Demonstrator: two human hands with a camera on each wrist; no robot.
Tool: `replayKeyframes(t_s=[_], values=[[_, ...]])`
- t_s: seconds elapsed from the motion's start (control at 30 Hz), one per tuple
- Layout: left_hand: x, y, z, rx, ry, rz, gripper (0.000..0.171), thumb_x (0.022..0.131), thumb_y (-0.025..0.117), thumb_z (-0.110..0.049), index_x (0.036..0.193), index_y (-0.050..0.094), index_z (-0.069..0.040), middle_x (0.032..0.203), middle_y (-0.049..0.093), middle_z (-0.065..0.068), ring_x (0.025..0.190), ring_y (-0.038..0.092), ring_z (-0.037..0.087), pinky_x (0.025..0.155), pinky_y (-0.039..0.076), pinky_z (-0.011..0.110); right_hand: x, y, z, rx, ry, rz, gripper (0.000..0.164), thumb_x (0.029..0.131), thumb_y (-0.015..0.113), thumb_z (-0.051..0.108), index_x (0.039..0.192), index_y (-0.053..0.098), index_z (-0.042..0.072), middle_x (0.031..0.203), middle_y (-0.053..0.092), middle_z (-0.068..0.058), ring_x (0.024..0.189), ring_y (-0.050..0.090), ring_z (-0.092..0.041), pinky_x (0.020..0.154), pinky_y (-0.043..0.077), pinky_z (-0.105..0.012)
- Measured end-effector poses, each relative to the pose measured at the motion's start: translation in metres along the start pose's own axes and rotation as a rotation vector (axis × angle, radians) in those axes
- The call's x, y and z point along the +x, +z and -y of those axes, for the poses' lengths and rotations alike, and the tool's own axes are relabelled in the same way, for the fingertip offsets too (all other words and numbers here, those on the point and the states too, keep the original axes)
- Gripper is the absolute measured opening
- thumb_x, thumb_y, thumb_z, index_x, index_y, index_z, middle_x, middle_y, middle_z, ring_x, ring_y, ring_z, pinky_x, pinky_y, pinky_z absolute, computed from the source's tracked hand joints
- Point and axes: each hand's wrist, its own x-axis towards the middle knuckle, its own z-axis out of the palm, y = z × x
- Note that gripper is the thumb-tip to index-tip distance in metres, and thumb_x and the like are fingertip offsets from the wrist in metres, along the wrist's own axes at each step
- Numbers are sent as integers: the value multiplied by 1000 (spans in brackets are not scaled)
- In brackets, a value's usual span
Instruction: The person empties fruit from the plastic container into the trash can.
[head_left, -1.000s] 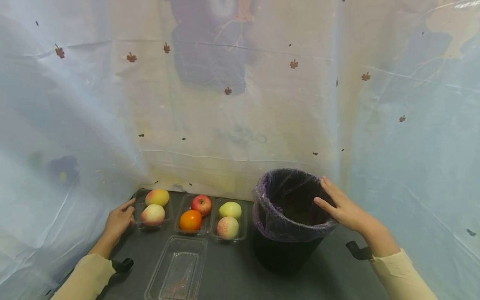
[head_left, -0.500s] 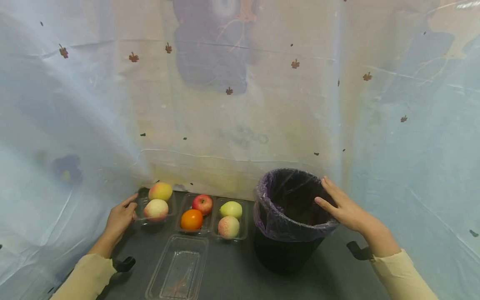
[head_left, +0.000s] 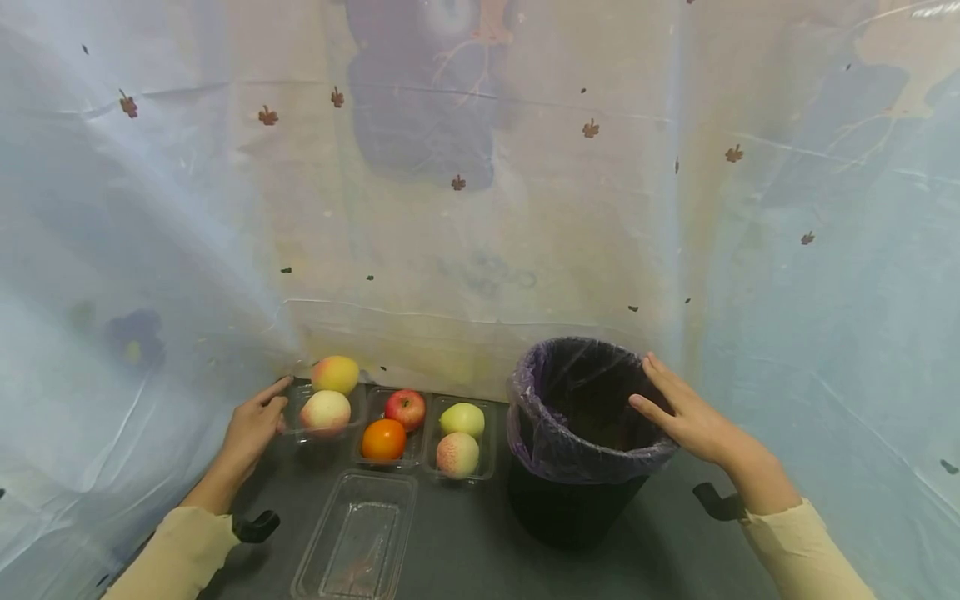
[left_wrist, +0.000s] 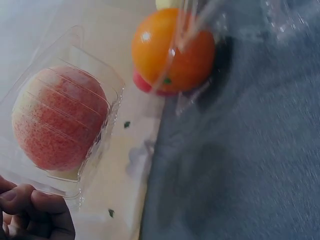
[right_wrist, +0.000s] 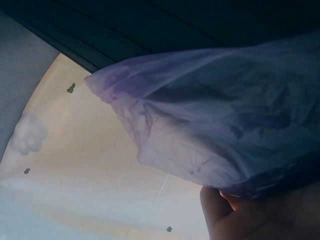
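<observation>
At the left in the head view, my left hand [head_left: 253, 427] grips the near-left edge of a clear plastic container [head_left: 358, 417], which is off the table. Inside it lie a yellow-red mango [head_left: 335, 375] and a pale pink peach [head_left: 326, 412]. Seen from the left wrist, curled fingers [left_wrist: 50, 202] pinch the container's rim below the peach [left_wrist: 60, 120]. My right hand [head_left: 697, 429] rests with straight fingers on the right rim of a black trash bin [head_left: 562, 508]. A purple bag [head_left: 600, 467] lines the bin and folds over its rim.
Beside the held container stands one with a red apple [head_left: 405, 409] and an orange fruit [head_left: 383, 439]. Another holds a yellow-green fruit [head_left: 461, 419] and a speckled peach [head_left: 457, 456]. A clear container [head_left: 307, 554] with no fruit lies nearer. A patterned plastic sheet [head_left: 480, 250] hangs behind.
My left hand has lifted the container with the mango and peach and moved it to the right, towards the apple's container. The right hand has stayed on the bin's rim.
</observation>
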Motion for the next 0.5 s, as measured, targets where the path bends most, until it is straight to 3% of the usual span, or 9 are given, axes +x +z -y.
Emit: replayKeyframes(t_s=[0.2,0.5], values=[[-5,6,-18,-13,32,8,56,112,45,-29,165,45,-12,60,60,-3,57,54,15,64,49,32,0,0,-1,-6,3,-2,87,111,54,46,172,11,1,178,-1,-22,161,3,-53,119,12,-80],[-11,15,-49,-72,104,56,54,112,47,-27,164,46,-11,54,55,-4,52,48,12,52,41,31,0,1,-3,-8,10,1,87,111,53,47,172,9,2,179,-1,-20,161,3,-53,119,11,-80]])
